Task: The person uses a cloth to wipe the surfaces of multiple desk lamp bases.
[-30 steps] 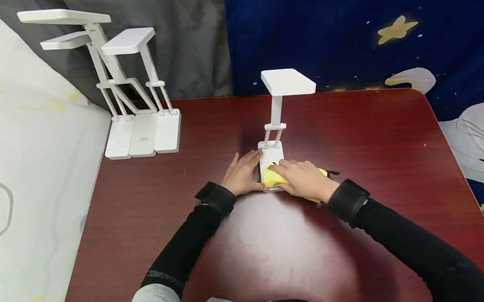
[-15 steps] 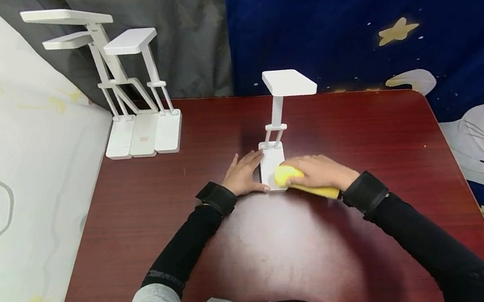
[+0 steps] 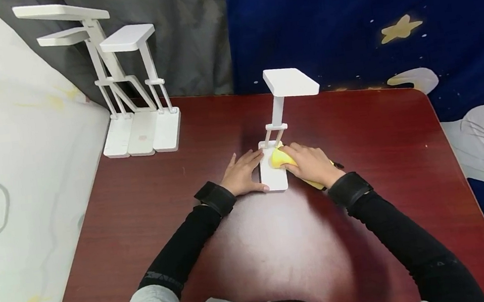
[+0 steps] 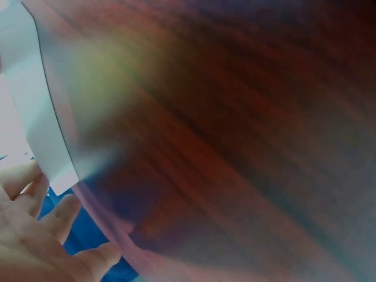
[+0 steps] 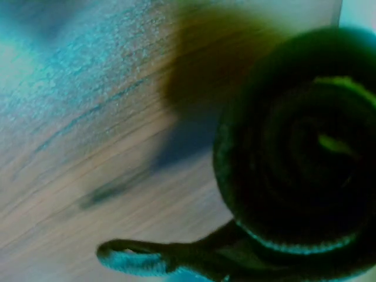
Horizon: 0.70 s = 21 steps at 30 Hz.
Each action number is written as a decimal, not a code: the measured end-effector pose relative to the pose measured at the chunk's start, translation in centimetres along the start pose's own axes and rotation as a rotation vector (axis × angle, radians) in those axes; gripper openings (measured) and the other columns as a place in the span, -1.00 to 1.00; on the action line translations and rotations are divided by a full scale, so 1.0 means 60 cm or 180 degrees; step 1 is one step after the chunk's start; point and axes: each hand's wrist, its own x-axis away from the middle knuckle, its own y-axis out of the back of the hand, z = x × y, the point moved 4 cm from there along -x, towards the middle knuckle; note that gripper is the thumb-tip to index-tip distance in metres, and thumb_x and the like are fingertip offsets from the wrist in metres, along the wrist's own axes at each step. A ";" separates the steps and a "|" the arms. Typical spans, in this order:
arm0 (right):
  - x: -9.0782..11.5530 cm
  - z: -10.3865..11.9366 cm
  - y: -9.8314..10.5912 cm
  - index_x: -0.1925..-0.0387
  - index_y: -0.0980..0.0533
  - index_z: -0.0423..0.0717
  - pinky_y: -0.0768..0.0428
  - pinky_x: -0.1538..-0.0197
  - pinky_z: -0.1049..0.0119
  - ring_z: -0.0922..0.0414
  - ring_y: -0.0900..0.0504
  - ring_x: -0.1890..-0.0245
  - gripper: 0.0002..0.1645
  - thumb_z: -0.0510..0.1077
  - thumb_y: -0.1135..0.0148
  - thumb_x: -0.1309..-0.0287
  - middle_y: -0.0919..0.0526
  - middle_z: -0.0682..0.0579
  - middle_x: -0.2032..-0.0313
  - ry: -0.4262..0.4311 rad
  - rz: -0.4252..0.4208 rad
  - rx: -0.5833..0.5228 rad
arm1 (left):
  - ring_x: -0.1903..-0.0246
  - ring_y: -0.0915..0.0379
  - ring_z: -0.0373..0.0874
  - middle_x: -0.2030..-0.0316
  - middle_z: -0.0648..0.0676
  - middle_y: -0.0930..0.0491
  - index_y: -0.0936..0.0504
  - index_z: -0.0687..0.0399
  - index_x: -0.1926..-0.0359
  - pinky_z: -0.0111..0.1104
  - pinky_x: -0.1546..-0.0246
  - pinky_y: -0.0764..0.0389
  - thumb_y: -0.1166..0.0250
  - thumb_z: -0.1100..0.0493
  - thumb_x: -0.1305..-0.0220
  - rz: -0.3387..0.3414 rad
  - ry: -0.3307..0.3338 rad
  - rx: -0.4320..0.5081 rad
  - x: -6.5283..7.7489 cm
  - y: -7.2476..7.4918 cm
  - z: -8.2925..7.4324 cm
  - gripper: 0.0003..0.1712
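A white desk lamp (image 3: 291,82) stands upright near the middle of the table. My left hand (image 3: 240,175) lies along the left side of its base (image 3: 274,179), fingers spread, the thumb by the front left corner. The left wrist view shows those fingers (image 4: 61,214) at the end of a white strip. My right hand (image 3: 310,163) grips a rolled yellow cloth (image 3: 279,158), one end resting on the upper part of the base. In the right wrist view the roll's other end (image 5: 294,194) looks dark, with a small loop (image 5: 132,258) sticking out; no right fingers appear there.
Several white folding lamps (image 3: 143,132) stand side by side at the table's back left corner. A grey curtain (image 3: 193,37) and a blue star-patterned one (image 3: 343,20) hang behind the reddish-brown table (image 3: 163,209). A pale patterned cloth (image 3: 24,171) hangs to the left.
My right hand drew the yellow cloth right and off toward the base's edge, then brought it back up the base toward the lamp's stem. The left hand and the lamp have stayed put.
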 end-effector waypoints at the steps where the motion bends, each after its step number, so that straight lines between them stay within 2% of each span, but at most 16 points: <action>1: 0.002 0.001 0.002 -0.11 -0.34 0.10 -0.48 0.46 0.19 0.10 -0.50 0.42 -0.41 0.19 -0.16 -0.06 -0.52 0.03 0.29 0.0000 0.0030 -0.0021 | -0.41 0.08 -0.16 -0.39 -0.11 -0.07 -0.06 -0.13 -0.38 0.07 -0.38 0.11 -0.37 -0.37 0.27 -0.0012 0.0009 -0.0019 0.000 0.002 0.000 0.18; 8: 0.024 0.017 0.011 -0.09 -0.38 0.09 -0.46 0.46 0.25 0.15 -0.48 0.47 -0.43 0.22 -0.13 -0.07 -0.53 0.07 0.28 0.0171 0.0284 -0.0030 | -0.41 0.07 -0.14 -0.38 -0.12 -0.09 -0.07 -0.15 -0.37 0.11 -0.35 0.09 -0.35 -0.40 0.27 -0.0021 0.0023 -0.0136 -0.003 0.010 -0.001 0.18; 14: 0.061 0.037 0.009 -0.02 -0.42 0.12 -0.51 0.38 0.23 0.20 -0.53 0.41 -0.52 0.17 -0.14 -0.08 -0.57 0.14 0.21 0.0402 0.0443 -0.0192 | -0.41 0.07 -0.12 -0.38 -0.12 -0.09 -0.08 -0.14 -0.37 0.13 -0.35 0.10 -0.34 -0.40 0.27 0.0011 0.0022 -0.0144 0.001 0.013 -0.004 0.17; 18: 0.084 0.051 0.009 -0.01 -0.44 0.21 -0.51 0.28 0.26 0.28 -0.53 0.31 -0.55 0.20 -0.13 -0.08 -0.58 0.24 0.14 0.0620 0.0763 -0.0412 | -0.42 0.09 -0.10 -0.39 -0.13 -0.07 -0.07 -0.16 -0.38 0.14 -0.34 0.10 -0.34 -0.41 0.26 0.0033 0.0026 -0.0118 0.004 0.011 -0.003 0.17; 21: 0.087 0.055 0.013 -0.03 -0.42 0.27 -0.48 0.23 0.30 0.30 -0.51 0.28 -0.54 0.24 -0.11 -0.08 -0.57 0.28 0.15 0.0637 0.0947 -0.0583 | -0.43 0.14 -0.09 -0.40 -0.14 -0.04 -0.04 -0.16 -0.38 0.14 -0.35 0.11 -0.32 -0.41 0.24 0.0071 -0.0005 -0.0078 0.005 0.007 -0.001 0.17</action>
